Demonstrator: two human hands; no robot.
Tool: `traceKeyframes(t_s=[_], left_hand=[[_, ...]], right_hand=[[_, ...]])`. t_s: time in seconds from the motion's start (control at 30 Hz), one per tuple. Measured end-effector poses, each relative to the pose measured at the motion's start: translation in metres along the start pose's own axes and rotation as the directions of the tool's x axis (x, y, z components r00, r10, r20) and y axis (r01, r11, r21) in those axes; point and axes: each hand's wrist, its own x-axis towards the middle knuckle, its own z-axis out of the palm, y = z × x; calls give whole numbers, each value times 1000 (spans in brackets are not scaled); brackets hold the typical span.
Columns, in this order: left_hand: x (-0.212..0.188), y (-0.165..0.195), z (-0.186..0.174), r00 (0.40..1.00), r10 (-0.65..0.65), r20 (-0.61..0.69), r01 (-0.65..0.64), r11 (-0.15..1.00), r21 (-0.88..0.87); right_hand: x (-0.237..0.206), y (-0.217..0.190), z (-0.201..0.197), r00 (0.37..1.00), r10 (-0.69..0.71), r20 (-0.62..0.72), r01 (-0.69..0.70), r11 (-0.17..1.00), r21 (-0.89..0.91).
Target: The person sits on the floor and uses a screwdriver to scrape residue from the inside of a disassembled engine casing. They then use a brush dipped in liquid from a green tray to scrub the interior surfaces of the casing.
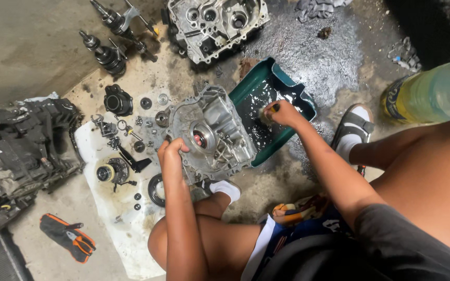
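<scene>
Left hand (172, 151) clamps the lower-left rim of the aluminium gearbox housing (212, 136) at frame centre, tilting it up on edge against the green wash tray (287, 83). Right hand (282, 113) is closed on a small brush or sponge (266, 113), too small to tell which, dipped in the dark fluid in the tray, just right of the housing. Step looks like wash-down: loading the applicator. Next move likely calls for swinging it left onto the housing face while the left hand keeps the casting steady. Left forearm runs straight up from the knee, wrist bent; right arm reaches diagonally up-left, elbow bent. Loose bearings and gears (131, 151) sit on the white sheet (105, 208) at left.
</scene>
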Motion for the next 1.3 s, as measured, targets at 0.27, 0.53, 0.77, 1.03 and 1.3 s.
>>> traceKeyframes(t_s=[0.27, 0.53, 0.77, 1.03, 1.3], left_hand=[[8, -7, -4, 999, -31, -33, 33, 998, 44], [21, -15, -12, 1000, 21, -21, -19, 998, 59], [20, -5, 3, 996, -31, -86, 39, 995, 96], [17, -6, 14, 998, -14, -58, 15, 1000, 17], [21, -13, 20, 998, 34, -57, -33, 999, 26]], right_hand=[[-29, 54, 73, 939, -339, -62, 208, 701, -682], [10, 59, 58, 997, -63, 44, 77, 843, -532], [-22, 25, -5, 996, 24, 91, -74, 796, 600], [-63, -29, 52, 851, -518, 86, 455, 809, 371], [-60, -19, 45, 899, -427, -97, 437, 862, 257]])
